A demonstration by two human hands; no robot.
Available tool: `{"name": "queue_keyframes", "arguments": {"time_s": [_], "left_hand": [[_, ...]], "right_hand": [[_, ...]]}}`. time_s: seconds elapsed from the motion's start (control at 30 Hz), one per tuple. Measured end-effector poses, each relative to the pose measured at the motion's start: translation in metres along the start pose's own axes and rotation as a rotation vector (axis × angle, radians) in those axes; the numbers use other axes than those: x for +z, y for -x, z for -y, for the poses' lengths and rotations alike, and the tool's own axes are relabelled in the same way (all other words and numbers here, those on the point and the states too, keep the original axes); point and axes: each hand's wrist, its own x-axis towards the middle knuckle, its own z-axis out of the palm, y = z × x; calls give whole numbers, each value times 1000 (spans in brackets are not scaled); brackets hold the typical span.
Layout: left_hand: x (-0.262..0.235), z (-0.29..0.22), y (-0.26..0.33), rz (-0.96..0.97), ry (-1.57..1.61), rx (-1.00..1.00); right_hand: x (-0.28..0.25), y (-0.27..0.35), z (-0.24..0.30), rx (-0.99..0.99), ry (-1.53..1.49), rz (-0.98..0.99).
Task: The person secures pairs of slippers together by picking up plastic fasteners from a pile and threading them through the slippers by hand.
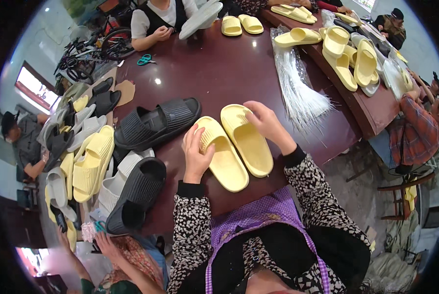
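Two pale yellow slippers lie side by side on the dark red table before me, soles down, ribbed straps at the far end. My left hand [197,154] is beside the left slipper [229,166], fingers apart and touching its strap side. At the right slipper [256,149] my right hand [268,122] has its fingers stretched over the strap's outer edge, and it grips nothing that I can see. A pair of large black slippers [158,120] sits left of my left hand, the straps ribbed. Nearer to me, a black slipper [141,188] leans on a grey slipper [116,188].
On the left, several yellow, grey and black slippers [89,169] are heaped. Teal scissors [145,60] lie at the far left. A bundle of clear plastic ties [298,88] is to the right. More yellow slippers [337,63] cover the adjoining table. Other people work around the table.
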Motion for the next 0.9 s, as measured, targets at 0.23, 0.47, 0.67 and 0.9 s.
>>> {"name": "queue_keyframes", "arguments": {"time_s": [0.23,0.47,0.67,0.9], "left_hand": [[-4,-11,-2,-34,-26,64],[-9,-15,0,-105,-58,51],[-7,-11,0,-119,-74,53],[-6,-10,0,-136,-60,46]], "right_hand": [[-32,53,-14,-263,265,-256],[-70,84,-36,-149,367,-372],[-63,88,-51,-127,337,-500],[-39,89,-55,-168,356,-522]]}}
